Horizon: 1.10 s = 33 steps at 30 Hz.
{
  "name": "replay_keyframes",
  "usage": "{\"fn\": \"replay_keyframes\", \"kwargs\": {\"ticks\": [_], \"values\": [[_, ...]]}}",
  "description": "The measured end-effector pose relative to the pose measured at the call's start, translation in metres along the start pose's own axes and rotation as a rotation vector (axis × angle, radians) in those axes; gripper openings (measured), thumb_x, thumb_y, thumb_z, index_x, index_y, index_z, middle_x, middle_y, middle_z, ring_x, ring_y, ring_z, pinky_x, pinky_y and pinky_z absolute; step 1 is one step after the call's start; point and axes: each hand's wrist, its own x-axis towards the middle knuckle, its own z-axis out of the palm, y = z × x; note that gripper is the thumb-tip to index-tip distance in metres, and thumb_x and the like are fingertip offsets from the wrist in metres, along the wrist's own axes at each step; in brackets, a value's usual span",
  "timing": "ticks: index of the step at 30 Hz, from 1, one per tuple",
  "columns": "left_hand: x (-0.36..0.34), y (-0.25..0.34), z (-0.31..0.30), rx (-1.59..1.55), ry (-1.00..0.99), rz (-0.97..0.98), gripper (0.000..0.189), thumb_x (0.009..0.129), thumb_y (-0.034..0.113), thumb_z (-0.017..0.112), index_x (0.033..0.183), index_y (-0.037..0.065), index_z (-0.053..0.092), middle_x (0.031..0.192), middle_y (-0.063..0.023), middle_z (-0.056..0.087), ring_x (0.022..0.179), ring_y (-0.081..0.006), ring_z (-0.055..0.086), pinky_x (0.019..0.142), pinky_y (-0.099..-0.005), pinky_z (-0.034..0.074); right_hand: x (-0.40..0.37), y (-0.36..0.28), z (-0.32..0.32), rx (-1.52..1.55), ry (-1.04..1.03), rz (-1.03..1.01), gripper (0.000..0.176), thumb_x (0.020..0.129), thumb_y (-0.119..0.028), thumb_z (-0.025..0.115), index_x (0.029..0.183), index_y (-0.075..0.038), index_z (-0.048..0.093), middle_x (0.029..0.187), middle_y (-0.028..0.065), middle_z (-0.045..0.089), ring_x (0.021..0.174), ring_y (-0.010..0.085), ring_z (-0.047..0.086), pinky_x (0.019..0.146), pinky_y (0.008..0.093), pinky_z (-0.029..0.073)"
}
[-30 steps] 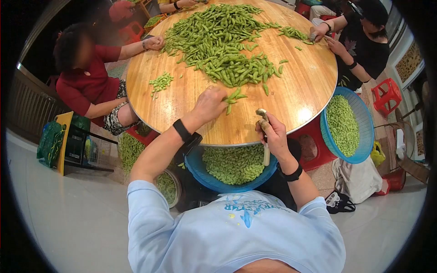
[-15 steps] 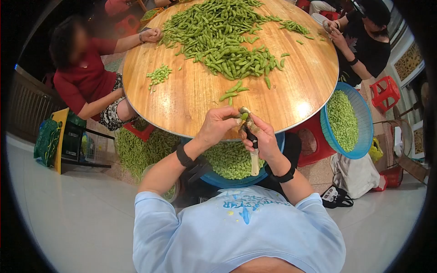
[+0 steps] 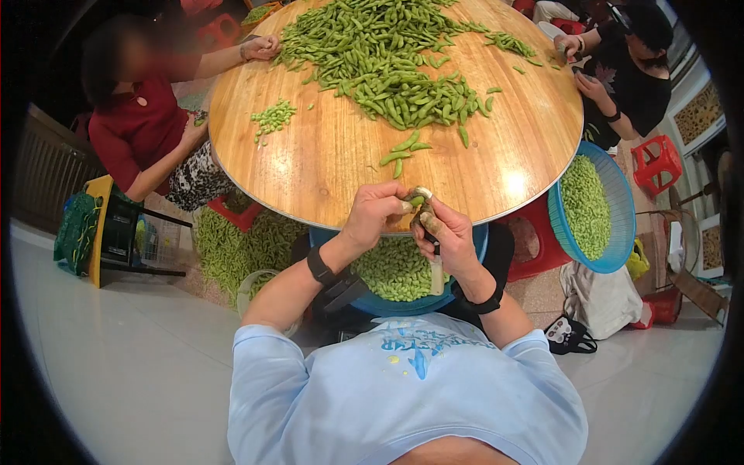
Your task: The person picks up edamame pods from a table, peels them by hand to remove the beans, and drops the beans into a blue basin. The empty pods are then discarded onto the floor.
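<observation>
Between my fingertips, at the near edge of the round wooden table (image 3: pixel 310 178), is a green pod (image 3: pixel 417 201). My left hand (image 3: pixel 376 213) pinches it from the left. My right hand (image 3: pixel 449 232) meets it from the right, and its fingers also wrap round a knife (image 3: pixel 436 273) whose pale blade points down. Below both hands sits a blue basin (image 3: pixel 403 306) of shelled beans (image 3: pixel 394 267). A few loose pods (image 3: pixel 404 149) lie just beyond my hands, in front of a large heap of pods (image 3: pixel 387 62).
A small pile of shelled beans (image 3: pixel 273 118) lies on the table's left. One person in red (image 3: pixel 143 116) sits at left, another in black (image 3: pixel 632 77) at right. A blue basket (image 3: pixel 629 209) stands at right beside a red stool (image 3: pixel 655 163). Empty pods (image 3: pixel 240 252) cover the floor at left.
My hands stay together at the table edge, with the pod slightly shifted. The left person's lower hand has risen from the lap. The right person's hands have moved apart.
</observation>
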Motion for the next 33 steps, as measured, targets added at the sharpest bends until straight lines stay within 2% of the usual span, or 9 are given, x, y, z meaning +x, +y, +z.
{"fn": "replay_keyframes", "kwargs": {"ticks": [5,8,10,15,17,21,28,30,33], "values": [[0.0,0.005,0.005,-0.447,-0.092,-0.269,0.008,0.076,0.005,0.054,0.079,-0.001,0.06,0.067,-0.0047,0.057,0.05,-0.0071,0.042,0.045,-0.0212,0.031,-0.006,0.001,-0.007,0.105,-0.073,0.015,0.033,0.097,-0.01,0.046,0.129,-0.001,0.05,0.075,0.0035,0.055,0.052,0.0059,0.044,0.045,0.0181,0.035],[-0.005,0.005,0.003,-0.708,-0.23,-0.472,0.008,0.076,0.005,0.054,0.08,0.0,0.058,0.068,-0.0054,0.058,0.048,-0.0075,0.04,0.042,-0.0211,0.029,-0.012,-0.003,-0.007,-0.352,0.008,-0.03,0.031,0.092,-0.004,0.054,0.122,0.002,0.054,0.077,0.006,0.058,0.056,0.011,0.051,0.049,0.0223,0.041],[-0.008,-0.001,0.003,-0.492,-0.192,-0.43,0.008,0.076,0.005,0.055,0.082,0.0,0.058,0.067,-0.0049,0.057,0.047,-0.0074,0.04,0.041,-0.0211,0.029,-0.011,0.004,-0.011,-0.896,-0.042,-0.65,0.033,0.084,0.002,0.06,0.117,0.005,0.055,0.08,0.0102,0.061,0.064,0.0173,0.059,0.058,0.0274,0.047],[-0.016,-0.007,0.005,-0.219,-0.198,-0.406,0.013,0.077,0.004,0.058,0.089,0.002,0.057,0.065,-0.0032,0.055,0.047,-0.0068,0.043,0.038,-0.021,0.029,-0.021,0.002,-0.016,-0.92,0.011,-0.522,0.033,0.081,0.004,0.062,0.113,0.005,0.055,0.084,0.0122,0.064,0.071,0.0168,0.063,0.062,0.0281,0.05],[-0.022,0.0,0.009,-0.115,-0.144,-0.37,0.015,0.079,0.008,0.06,0.093,0.003,0.056,0.067,-0.0021,0.056,0.047,-0.0067,0.046,0.037,-0.0211,0.03,-0.024,0.003,-0.016,-0.617,0.088,-0.124,0.026,0.083,0.002,0.061,0.109,0.004,0.057,0.082,0.0086,0.065,0.067,0.0109,0.061,0.059,0.0252,0.049],[-0.028,0.004,0.009,-0.172,-0.128,-0.309,0.016,0.084,0.01,0.06,0.096,0.002,0.056,0.074,-0.0029,0.06,0.054,-0.0078,0.052,0.043,-0.0203,0.035,-0.023,0.002,-0.004,-0.371,0.136,-0.035,0.016,0.085,0.0,0.053,0.1,0.002,0.059,0.071,0.0051,0.061,0.053,0.0092,0.055,0.048,0.0228,0.044],[-0.037,0.0,0.013,-0.083,-0.297,-0.031,0.039,0.083,0.0,0.065,0.121,-0.002,0.055,0.096,-0.0081,0.064,0.082,-0.0118,0.061,0.074,-0.0248,0.05,-0.025,-0.001,-0.007,0.176,0.108,0.242,0.011,0.087,-0.006,0.049,0.093,0.0,0.056,0.067,0.0063,0.059,0.044,0.0086,0.047,0.04,0.0204,0.034],[-0.033,-0.01,0.008,0.17,-0.208,0.214,0.03,0.085,0.002,0.063,0.114,-0.003,0.058,0.091,-0.0071,0.063,0.082,-0.0117,0.061,0.072,-0.0246,0.049,-0.026,-0.006,-0.001,0.125,0.075,0.263,0.012,0.088,-0.007,0.048,0.095,0.001,0.056,0.069,0.0068,0.059,0.045,0.0085,0.047,0.039,0.0204,0.034],[-0.034,-0.011,0.001,0.032,-0.198,0.146,0.021,0.088,0.004,0.061,0.107,-0.002,0.06,0.087,-0.0061,0.061,0.074,-0.0102,0.059,0.063,-0.022,0.048,-0.034,-0.004,-0.002,-0.177,-0.005,0.254,0.017,0.092,-0.009,0.046,0.102,0.001,0.055,0.075,0.0078,0.06,0.047,0.0083,0.048,0.039,0.0204,0.035]]}}
